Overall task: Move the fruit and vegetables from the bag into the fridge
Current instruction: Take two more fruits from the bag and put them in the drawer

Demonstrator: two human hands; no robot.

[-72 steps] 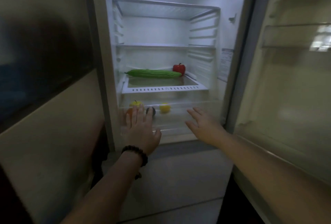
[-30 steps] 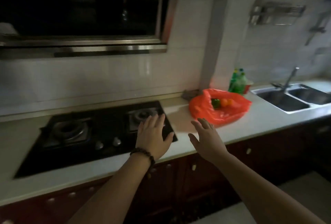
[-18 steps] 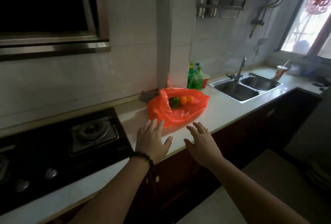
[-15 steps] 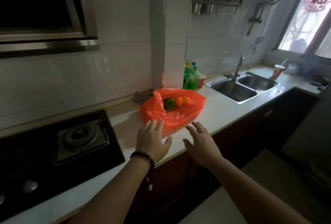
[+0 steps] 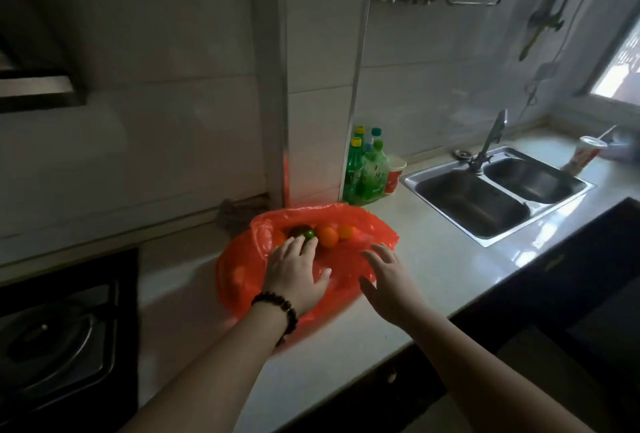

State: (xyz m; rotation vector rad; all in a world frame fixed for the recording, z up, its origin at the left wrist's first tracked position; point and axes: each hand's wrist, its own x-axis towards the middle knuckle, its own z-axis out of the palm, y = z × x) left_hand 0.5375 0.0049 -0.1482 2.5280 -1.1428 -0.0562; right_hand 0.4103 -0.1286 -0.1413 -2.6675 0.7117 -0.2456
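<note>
An orange-red plastic bag (image 5: 349,259) lies open on the pale counter (image 5: 436,259). Inside it I see a green fruit (image 5: 307,234), an orange fruit (image 5: 327,236) and a smaller orange one (image 5: 345,231). My left hand (image 5: 296,273), with a dark bead bracelet at the wrist, reaches into the bag's mouth with straight fingers, the fingertips at the green fruit. My right hand (image 5: 389,280) hovers open over the bag's right side, fingers spread, holding nothing. The fridge is out of view.
Green bottles (image 5: 367,169) and a red-and-white cup (image 5: 394,174) stand against the wall behind the bag. A double steel sink (image 5: 498,190) with a tap lies to the right, a paper drink cup (image 5: 585,155) beyond it. A black gas hob (image 5: 59,339) is on the left.
I turned from the open fridge, past the hob, to the counter. Both hands moved forward to the bag; the left now reaches inside it to the green fruit.
</note>
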